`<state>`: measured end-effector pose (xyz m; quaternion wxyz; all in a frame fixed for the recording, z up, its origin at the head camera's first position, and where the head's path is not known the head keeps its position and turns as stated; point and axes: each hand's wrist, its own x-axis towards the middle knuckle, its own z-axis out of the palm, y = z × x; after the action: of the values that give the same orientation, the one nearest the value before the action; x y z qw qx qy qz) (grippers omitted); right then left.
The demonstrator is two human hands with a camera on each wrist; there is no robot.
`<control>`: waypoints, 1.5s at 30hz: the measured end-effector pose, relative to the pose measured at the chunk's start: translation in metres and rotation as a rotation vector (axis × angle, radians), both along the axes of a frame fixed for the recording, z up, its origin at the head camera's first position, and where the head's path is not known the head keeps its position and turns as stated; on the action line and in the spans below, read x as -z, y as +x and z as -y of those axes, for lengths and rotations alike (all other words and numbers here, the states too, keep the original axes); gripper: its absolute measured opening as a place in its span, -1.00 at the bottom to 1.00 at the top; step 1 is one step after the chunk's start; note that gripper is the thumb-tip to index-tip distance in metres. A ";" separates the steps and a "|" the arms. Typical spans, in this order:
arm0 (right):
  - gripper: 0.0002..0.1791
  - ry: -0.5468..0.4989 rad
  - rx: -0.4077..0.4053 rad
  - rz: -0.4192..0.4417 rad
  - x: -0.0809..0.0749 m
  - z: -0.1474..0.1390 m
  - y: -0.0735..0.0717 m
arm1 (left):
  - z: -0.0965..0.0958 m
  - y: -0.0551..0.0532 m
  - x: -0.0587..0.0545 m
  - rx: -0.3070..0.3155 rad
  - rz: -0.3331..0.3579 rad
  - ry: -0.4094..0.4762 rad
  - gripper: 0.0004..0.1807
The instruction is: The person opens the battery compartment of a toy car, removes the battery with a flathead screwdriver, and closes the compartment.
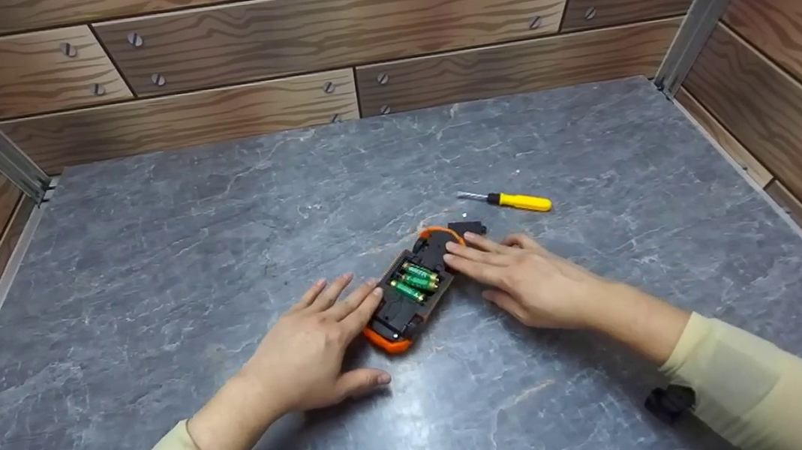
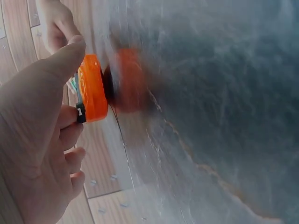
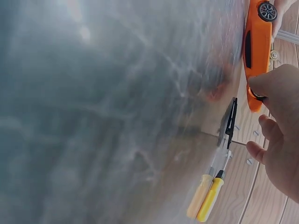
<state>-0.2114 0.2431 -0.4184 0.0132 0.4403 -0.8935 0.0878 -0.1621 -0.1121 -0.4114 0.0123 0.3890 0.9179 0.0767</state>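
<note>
An orange toy car (image 1: 388,341) lies upside down on the table, its black underside facing up. Green batteries (image 1: 408,290) sit in its uncovered compartment. My left hand (image 1: 313,352) has its fingers straight, fingertips at the car's left side; its thumb rests apart on the table side in the head view. On the other side, the extended fingers of my right hand (image 1: 528,278) touch the car near its far end. The right wrist view shows the car's side and a wheel (image 3: 267,11). Just beyond the right fingertips lies a black battery cover (image 1: 467,228).
A screwdriver (image 1: 523,201) with a yellow handle lies behind the cover, its tip pointing left. A tiny light speck (image 1: 465,215) shows near the cover. Wood-patterned walls (image 1: 341,28) enclose the grey marbled table (image 1: 219,223) at the back and sides.
</note>
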 end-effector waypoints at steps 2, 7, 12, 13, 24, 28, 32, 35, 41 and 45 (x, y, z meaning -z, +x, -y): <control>-0.25 -0.002 -0.005 -0.002 0.001 -0.001 0.003 | 0.001 -0.002 0.000 -0.011 0.003 -0.001 0.12; -0.23 -0.013 -0.010 -0.002 0.003 -0.002 0.009 | 0.002 -0.006 0.000 -0.043 0.020 0.003 0.14; -0.21 -0.025 -0.014 -0.005 0.004 -0.003 0.014 | 0.001 -0.011 -0.001 -0.071 0.050 -0.006 0.16; -0.20 -0.028 -0.016 -0.004 0.004 -0.004 0.016 | 0.001 -0.012 -0.001 -0.076 0.054 -0.010 0.17; -0.20 0.004 0.008 0.055 0.002 -0.003 0.027 | -0.001 -0.021 -0.001 -0.112 0.061 0.012 0.18; -0.19 0.010 0.010 0.055 0.002 -0.003 0.031 | -0.003 -0.023 0.000 -0.132 0.088 0.013 0.19; -0.18 0.018 0.012 0.057 0.002 -0.002 0.035 | -0.005 -0.025 0.002 -0.153 0.107 0.046 0.20; -0.18 0.023 0.019 0.063 0.001 -0.002 0.036 | -0.006 -0.025 0.006 -0.164 0.118 0.095 0.19; -0.18 0.021 0.025 0.063 0.000 -0.001 0.037 | -0.006 -0.025 0.011 -0.182 0.158 0.175 0.19; -0.17 0.017 0.028 0.063 0.000 -0.001 0.036 | -0.006 -0.025 0.013 -0.205 0.191 0.231 0.18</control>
<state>-0.1753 0.2438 -0.4185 -0.0172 0.4249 -0.9002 0.0938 -0.1870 -0.1060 -0.4248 0.0469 0.2831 0.9325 0.2191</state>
